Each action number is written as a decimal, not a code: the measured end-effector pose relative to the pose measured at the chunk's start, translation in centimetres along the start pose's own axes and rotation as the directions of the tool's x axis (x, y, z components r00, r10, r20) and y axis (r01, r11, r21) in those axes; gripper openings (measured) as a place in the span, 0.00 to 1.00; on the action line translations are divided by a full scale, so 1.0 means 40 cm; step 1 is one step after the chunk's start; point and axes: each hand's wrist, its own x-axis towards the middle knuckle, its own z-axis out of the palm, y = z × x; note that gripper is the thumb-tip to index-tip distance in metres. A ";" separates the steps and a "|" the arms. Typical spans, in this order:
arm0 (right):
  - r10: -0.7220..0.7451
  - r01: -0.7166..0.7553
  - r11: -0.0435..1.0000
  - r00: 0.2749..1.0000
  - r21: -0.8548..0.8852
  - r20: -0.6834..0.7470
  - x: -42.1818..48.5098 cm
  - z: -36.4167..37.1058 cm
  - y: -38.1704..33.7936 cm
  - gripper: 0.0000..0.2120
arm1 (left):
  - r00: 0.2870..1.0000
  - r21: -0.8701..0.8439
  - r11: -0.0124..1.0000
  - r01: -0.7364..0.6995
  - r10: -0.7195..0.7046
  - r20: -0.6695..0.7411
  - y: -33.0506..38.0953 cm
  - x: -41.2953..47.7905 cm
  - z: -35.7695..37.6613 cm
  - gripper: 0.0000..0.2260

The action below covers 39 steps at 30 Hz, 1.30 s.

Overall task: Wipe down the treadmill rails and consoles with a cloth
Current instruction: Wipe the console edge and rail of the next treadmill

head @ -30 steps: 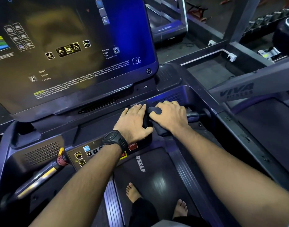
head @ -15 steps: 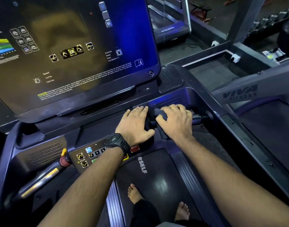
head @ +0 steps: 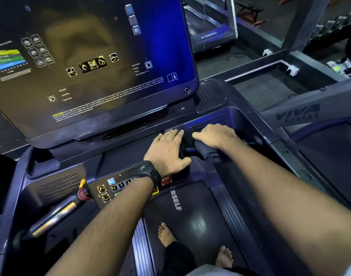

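Note:
My right hand (head: 216, 136) grips a dark cloth (head: 207, 154) wrapped over the short right handlebar (head: 250, 144) of the treadmill, just below the console tray (head: 208, 118). Most of that bar is hidden under the cloth and hand. To the left of the cloth, my left hand (head: 166, 150), with a black watch on the wrist, rests flat with straight fingers on the console's centre block. A small gap shows between the two hands. The large dark console screen (head: 91, 66) stands above and to the left.
A button panel (head: 115, 189) with a red STOP key (head: 165, 179) lies under my left wrist. The left handlebar (head: 57, 214) with a red and yellow collar slopes down left. My bare feet (head: 165, 234) stand on the belt (head: 192, 220). A neighbouring treadmill's rail (head: 298, 114) runs on the right.
My right hand has slid a little to the right along the handlebar with the cloth, opening a gap from my left hand. The left hand has stayed in place.

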 end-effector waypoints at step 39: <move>-0.088 0.076 0.996 0.886 -0.044 -0.456 -0.049 0.095 0.048 0.22 | 1.000 0.047 0.999 0.024 -0.023 -0.019 0.002 -0.004 0.006 0.43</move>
